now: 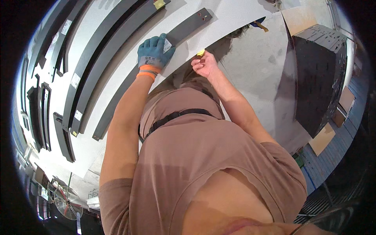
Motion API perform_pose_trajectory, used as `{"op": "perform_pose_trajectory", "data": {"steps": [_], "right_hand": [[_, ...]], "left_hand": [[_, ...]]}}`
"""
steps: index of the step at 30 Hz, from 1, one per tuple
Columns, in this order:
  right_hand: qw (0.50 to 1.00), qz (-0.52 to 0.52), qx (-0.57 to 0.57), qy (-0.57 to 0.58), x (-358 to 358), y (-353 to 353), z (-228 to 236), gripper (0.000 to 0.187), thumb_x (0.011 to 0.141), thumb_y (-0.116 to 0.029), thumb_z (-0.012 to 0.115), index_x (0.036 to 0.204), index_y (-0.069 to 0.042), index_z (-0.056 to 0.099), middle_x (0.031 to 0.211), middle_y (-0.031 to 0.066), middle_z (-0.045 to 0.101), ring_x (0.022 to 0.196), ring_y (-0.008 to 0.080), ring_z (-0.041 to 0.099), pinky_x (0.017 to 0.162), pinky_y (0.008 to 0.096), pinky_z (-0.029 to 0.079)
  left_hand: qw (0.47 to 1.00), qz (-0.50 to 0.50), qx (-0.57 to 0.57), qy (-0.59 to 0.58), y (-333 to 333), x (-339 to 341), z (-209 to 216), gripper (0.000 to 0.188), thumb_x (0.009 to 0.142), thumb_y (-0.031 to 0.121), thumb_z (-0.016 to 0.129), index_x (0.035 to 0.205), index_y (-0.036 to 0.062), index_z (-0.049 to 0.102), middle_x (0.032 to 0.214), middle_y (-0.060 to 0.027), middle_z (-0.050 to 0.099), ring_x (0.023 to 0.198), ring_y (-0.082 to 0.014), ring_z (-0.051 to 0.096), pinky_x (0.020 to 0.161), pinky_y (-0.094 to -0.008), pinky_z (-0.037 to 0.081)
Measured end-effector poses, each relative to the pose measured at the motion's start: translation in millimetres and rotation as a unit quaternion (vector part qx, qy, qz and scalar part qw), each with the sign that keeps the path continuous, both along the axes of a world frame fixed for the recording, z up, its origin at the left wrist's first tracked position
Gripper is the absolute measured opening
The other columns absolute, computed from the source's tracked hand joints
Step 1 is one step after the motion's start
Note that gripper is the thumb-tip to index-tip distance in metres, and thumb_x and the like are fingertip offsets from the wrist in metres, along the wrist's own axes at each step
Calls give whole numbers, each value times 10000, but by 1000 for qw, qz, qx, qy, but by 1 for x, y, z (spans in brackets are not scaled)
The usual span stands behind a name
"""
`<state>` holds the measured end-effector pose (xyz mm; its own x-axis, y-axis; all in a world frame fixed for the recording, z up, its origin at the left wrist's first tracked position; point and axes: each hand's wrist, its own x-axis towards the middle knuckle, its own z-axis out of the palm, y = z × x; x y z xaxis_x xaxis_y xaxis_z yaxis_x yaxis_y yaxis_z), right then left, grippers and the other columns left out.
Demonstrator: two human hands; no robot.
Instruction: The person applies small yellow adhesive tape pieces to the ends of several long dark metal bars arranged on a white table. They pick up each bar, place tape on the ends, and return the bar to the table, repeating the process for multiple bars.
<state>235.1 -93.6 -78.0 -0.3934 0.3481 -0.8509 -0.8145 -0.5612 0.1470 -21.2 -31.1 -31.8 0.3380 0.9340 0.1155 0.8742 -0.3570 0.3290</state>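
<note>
- Left hand (153, 53), in a teal glove with an orange cuff, lies flat with fingers spread on a long dark flat bar (156, 64) near the front edge of the white table (235, 19); pressing it down, not gripping it.
- A small white label (167, 45) sits on the bar right at the gloved fingertips.
- Right hand (205, 64) is bare, fingers curled in, pinching a small yellow tag (200, 52) just at the table's front edge, beside the bar.
- The bar runs diagonally along the front edge; its far end (201, 16) has two small holes, its near end reaches toward the table's left part.
- Step in hand, as I judge it: tagging or labelling this bar, left hand steadying it while the right one brings the yellow piece.
- Next move likely calls for holding the bar firm and placing the yellow tag flat and square on its face; a slip would set it crooked.
- More dark bars (105, 51) lie parallel farther in on the table, several with white labels, one with a yellow tag (158, 4) at its far end.
- Shorter dark parts (43, 113) lie toward the left edge.
- A stack of dark panels (321, 74) stands on the floor to the right, well apart from the table.
</note>
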Motion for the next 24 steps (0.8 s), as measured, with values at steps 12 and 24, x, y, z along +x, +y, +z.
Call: {"op": "perform_pose_trajectory", "data": {"steps": [12,24], "right_hand": [[885,10,36,-465,-26,-13,-1,111,972,-37,549,1069,-71,591,1007,50,622,838,184,600,663,348,506],[887,64,150,-433,0,-10,-20,153,1003,6,540,1129,3,627,1049,93,672,881,207,661,761,343,565]], "left_hand": [[1000,-3,-11,10,0,-3,-2,671,868,551,728,1362,108,627,1144,-114,692,1041,-315,659,917,-461,510],[999,-5,-40,30,-1,-2,0,687,884,567,698,1407,134,594,1235,-114,667,1097,-310,642,972,-460,485]]}}
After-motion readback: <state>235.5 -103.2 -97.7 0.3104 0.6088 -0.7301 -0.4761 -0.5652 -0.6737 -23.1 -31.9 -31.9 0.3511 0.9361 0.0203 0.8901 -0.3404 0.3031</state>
